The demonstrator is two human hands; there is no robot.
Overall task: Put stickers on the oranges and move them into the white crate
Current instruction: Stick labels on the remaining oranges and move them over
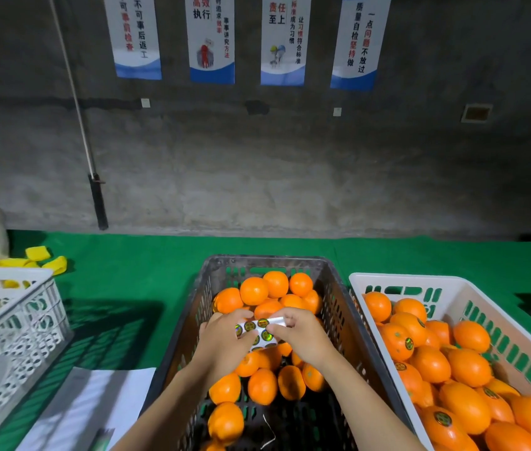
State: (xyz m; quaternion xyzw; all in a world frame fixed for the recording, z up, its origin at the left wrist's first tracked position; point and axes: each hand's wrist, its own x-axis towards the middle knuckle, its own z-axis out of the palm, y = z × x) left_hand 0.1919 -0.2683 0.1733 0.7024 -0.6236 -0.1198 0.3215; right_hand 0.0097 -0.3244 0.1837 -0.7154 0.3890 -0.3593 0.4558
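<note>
A dark crate [342, 307] in the middle holds several plain oranges [253, 290]. To its right a white crate [397, 281] holds several oranges with round green-gold stickers [409, 343]. Over the dark crate, my left hand [225, 343] holds a white sticker sheet [257, 333] with rows of round stickers. My right hand [303, 336] pinches the sheet's right edge with thumb and fingertips. Both hands hover above the oranges and cover a few of them.
A second white crate [13, 336] stands at the left on the green table cover [127, 275], with yellow foam nets [46, 258] behind it. White paper [95, 405] lies at the lower left. A grey wall with posters is behind the table.
</note>
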